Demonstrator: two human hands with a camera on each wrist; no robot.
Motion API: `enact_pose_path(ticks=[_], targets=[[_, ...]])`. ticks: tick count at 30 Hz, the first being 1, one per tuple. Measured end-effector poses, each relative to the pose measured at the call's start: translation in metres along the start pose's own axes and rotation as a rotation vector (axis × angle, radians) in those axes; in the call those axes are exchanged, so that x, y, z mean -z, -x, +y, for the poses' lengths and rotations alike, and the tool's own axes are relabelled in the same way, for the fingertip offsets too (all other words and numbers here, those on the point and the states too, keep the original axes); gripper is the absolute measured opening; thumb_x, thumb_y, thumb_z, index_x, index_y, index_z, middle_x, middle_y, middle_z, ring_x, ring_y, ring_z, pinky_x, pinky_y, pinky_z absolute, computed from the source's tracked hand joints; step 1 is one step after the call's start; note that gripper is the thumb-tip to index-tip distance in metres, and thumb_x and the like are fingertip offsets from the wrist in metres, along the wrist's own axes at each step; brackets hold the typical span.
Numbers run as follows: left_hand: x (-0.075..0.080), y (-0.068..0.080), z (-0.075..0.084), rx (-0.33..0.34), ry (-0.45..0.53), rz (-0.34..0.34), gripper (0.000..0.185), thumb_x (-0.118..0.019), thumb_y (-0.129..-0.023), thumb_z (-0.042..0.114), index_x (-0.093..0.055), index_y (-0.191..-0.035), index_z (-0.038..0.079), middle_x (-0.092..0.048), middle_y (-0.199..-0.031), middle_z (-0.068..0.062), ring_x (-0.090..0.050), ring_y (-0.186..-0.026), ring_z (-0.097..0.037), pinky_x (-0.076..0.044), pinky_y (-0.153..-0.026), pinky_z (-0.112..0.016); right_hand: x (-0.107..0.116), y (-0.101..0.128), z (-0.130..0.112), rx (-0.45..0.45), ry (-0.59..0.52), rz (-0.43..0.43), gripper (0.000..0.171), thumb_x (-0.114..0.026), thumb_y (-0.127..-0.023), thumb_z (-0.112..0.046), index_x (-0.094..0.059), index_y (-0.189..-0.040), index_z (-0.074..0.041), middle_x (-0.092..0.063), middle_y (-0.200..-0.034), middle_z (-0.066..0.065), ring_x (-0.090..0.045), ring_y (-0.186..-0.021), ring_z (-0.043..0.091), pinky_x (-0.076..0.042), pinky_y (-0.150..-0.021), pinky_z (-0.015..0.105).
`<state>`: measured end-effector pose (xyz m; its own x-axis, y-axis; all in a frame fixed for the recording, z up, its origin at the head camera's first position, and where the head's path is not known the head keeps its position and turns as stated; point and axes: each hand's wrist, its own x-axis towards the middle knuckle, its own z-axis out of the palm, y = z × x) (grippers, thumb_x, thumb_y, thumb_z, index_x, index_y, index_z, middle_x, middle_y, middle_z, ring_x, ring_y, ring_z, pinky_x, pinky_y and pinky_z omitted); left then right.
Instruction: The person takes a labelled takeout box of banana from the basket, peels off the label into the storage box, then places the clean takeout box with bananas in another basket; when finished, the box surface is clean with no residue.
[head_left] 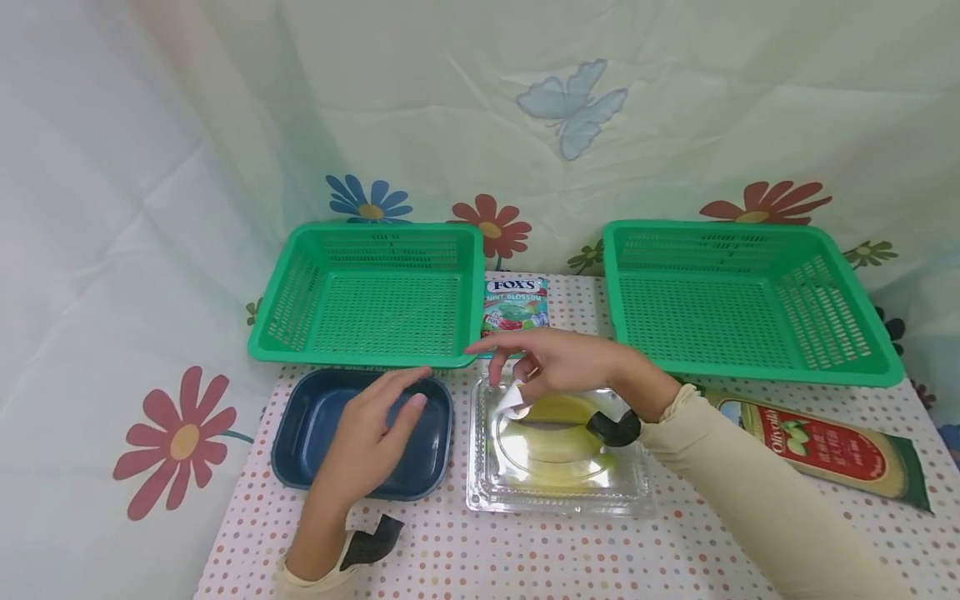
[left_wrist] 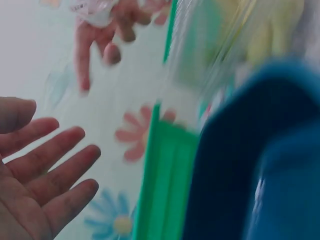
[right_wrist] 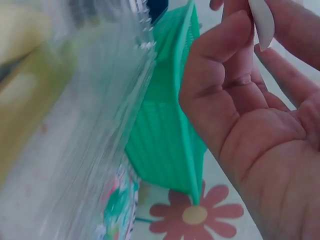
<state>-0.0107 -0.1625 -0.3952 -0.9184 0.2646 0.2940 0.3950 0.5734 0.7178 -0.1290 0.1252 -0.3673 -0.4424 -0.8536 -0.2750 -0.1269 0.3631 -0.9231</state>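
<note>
Ideally, the small white piece (head_left: 513,401) at mid-frame, pinched in the right hand (head_left: 566,360) over the transparent box (head_left: 555,501), gets only a light grip — while the left hand (head_left: 369,437), apart from it, fingers extended and holding nothing over the blue tray (head_left: 309,421) at lower left, could steady the box.

White scrap (right_wrist: 263,24), dark-blue tray (head_left: 311,442)
</note>
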Motion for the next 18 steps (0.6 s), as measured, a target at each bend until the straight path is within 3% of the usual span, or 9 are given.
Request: enact_pose_path(ticks=[4,6,11,14,18], targets=[[0.033,0.015,-0.022,0.048,-0.033,0.113,0.037,-0.06,-0.103,0.01,-0.061,-0.14,0.009,-0.068,-0.134,-0.006,-0.062,-0.126,-0.01,-0.047,-0.104,-0.015,-0.004,-0.012,-0.008,0.011,0.006,0.045,0.045,-0.075,-0.093,-0.011,-0.061,-0.135,-0.02,-0.065,-0.11,0.01,-0.07,-0.083,0.022,-0.06,-0.078,0.036],[0.05,0.024,-0.036,0.097,-0.034,0.166,0.037,-0.06,-0.102,0.007,-0.062,-0.139,0.008,-0.068,-0.132,-0.011,-0.06,-0.125,-0.001,-0.042,-0.103,-0.006,-0.005,-0.019,-0.011,0.037,0.015,0.061,0.034,-0.074,-0.094,-0.015,-0.065,-0.127,-0.017,-0.066,-0.102,0.008,-0.067,-0.081,0.022,-0.058,-0.076,0.033],[0.082,0.043,-0.073,0.259,0.027,0.263,0.034,-0.055,-0.105,0.007,-0.061,-0.138,0.003,-0.07,-0.126,-0.012,-0.057,-0.118,0.013,-0.041,-0.101,-0.004,-0.009,-0.036,-0.016,0.115,0.015,0.069,0.022,-0.072,-0.096,-0.014,-0.066,-0.117,-0.009,-0.063,-0.09,0.005,-0.064,-0.072,0.021,-0.056,-0.072,0.03],[0.092,0.055,-0.099,0.333,0.063,0.262,0.033,-0.052,-0.107,0.011,-0.06,-0.137,0.0,-0.07,-0.122,0.003,-0.058,-0.115,0.013,-0.041,-0.099,-0.002,-0.013,-0.047,-0.02,0.14,0.0,0.062,0.019,-0.07,-0.098,-0.015,-0.066,-0.115,-0.008,-0.063,-0.085,0.005,-0.066,-0.069,0.023,-0.058,-0.071,0.034],[0.097,0.07,-0.132,0.385,0.156,0.165,0.038,-0.05,-0.108,0.015,-0.054,-0.143,-0.001,-0.065,-0.131,0.009,-0.058,-0.12,0.01,-0.043,-0.097,-0.004,-0.019,-0.06,-0.026,0.134,0.006,0.072,0.011,-0.068,-0.099,-0.019,-0.068,-0.108,-0.012,-0.06,-0.076,0.004,-0.062,-0.065,0.022,-0.057,-0.069,0.036]])
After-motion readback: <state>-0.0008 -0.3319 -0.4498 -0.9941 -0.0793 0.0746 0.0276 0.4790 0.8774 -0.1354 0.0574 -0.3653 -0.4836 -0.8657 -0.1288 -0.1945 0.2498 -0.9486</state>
